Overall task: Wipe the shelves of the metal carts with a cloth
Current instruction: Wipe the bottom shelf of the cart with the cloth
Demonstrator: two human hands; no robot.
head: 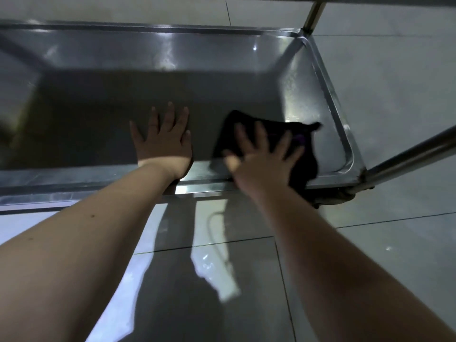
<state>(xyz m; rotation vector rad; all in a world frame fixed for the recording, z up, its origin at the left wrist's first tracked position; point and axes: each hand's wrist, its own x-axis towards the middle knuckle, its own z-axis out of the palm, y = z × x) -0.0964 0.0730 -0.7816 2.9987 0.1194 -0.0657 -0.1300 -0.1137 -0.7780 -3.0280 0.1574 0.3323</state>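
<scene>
A low steel cart shelf [172, 58] with a raised rim fills the upper half of the view. My left hand [164, 141] lies flat on it, fingers spread, holding nothing. To its right my right hand [264, 156] presses flat on a dark cloth [303, 154] near the shelf's front right corner. The hand is blurred. The cloth spills over the front rim under my wrist.
Two round steel posts rise at the shelf's right corners, one at the back [313, 16] and one at the front [409, 154]. An upper shelf edge crosses the top right. Glossy grey floor tiles [197, 280] surround the cart, and a caster shows under the front right corner.
</scene>
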